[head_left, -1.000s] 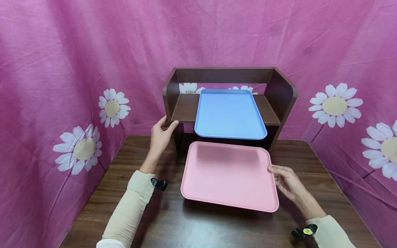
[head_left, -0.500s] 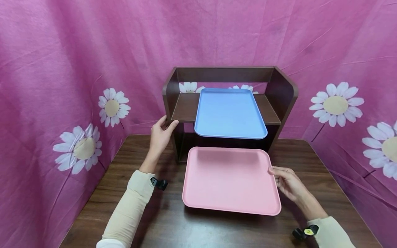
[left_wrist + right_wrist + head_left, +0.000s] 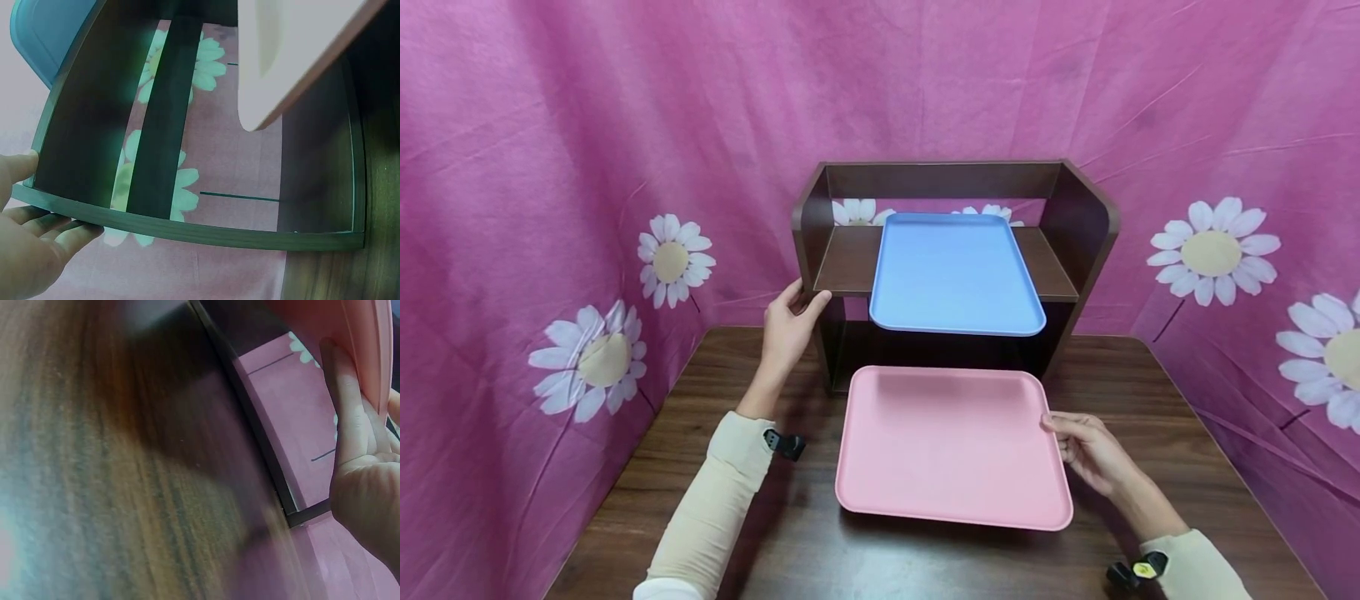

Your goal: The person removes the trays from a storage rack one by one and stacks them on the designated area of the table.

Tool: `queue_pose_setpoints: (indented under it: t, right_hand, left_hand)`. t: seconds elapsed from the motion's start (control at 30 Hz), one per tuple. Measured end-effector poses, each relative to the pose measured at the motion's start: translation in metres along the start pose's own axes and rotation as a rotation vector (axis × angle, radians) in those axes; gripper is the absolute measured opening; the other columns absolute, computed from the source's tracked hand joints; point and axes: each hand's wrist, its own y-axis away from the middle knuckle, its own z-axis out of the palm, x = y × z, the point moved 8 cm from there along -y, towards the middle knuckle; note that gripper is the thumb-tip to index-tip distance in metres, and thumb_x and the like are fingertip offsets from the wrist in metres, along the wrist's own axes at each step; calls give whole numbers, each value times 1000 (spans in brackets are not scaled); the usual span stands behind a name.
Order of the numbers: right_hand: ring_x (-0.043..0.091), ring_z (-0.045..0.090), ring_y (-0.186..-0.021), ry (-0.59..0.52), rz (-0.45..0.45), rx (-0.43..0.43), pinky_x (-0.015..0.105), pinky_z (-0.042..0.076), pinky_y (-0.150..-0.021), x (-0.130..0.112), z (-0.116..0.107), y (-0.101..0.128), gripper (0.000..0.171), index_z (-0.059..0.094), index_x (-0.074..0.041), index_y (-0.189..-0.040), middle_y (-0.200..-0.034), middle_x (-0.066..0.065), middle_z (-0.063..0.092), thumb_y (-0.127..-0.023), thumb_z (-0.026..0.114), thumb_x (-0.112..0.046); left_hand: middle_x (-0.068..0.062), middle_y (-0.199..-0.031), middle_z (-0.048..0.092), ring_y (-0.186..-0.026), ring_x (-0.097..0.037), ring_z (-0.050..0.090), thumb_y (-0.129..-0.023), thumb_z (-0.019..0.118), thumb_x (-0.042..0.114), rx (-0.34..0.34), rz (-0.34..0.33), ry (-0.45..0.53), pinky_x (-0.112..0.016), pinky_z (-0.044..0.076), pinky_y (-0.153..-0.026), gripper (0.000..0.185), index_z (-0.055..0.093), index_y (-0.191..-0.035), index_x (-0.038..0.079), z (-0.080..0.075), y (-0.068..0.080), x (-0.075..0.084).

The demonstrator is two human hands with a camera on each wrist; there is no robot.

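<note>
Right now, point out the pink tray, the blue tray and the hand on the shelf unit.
pink tray (image 3: 951,446), head view, middle of its flat floor
blue tray (image 3: 953,275), head view, centre of its surface
left hand (image 3: 790,327), head view, back of the hand

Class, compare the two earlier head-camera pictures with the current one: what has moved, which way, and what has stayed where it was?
The pink tray, held at its right edge by the right hand, has come further out from under the shelf, towards the person. The left hand still grips the shelf's left side, and the blue tray remains on it.

A flat pink tray (image 3: 951,446) (rounded corners, empty) lies level just above the table.
</note>
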Motion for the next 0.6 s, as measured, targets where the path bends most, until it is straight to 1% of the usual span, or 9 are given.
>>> queue_pose_setpoints:
  t: [0.13,0.3,0.47,0.6]
  right_hand:
    - [7,69,-79,25,14,21,22,61,-68,5,-1,1,51,69,-2,-106,-90,2,74,-103,19,8]
    - [9,72,-83,50,49,76,25,62,-72,11,-2,3,46,70,-4,-107,-91,5,76,-104,25,5]
    - [10,72,-85,49,68,72,27,62,-74,16,-1,3,47,70,-3,-109,-94,6,76,-104,24,5]
    - [11,72,-86,47,79,68,28,62,-75,19,-2,4,46,70,-3,-107,-95,6,76,-104,24,5]
  left_hand:
    - [-24,-125,64,-119,-29,62,-91,71,16,-7,2,12,-39,51,-103,49,57,-134,-2,0,0,0]
    - [-24,-125,65,-118,-29,62,-91,71,16,-6,-2,9,-38,52,-102,49,57,-134,-2,0,0,0]
    - [-24,-124,65,-118,-29,63,-91,71,16,-3,-7,1,-36,52,-102,49,57,-134,-1,0,0,0]
    - [-25,-125,64,-118,-29,63,-90,72,16,-6,-9,8,-37,52,-102,49,58,-133,-1,0,0,1]
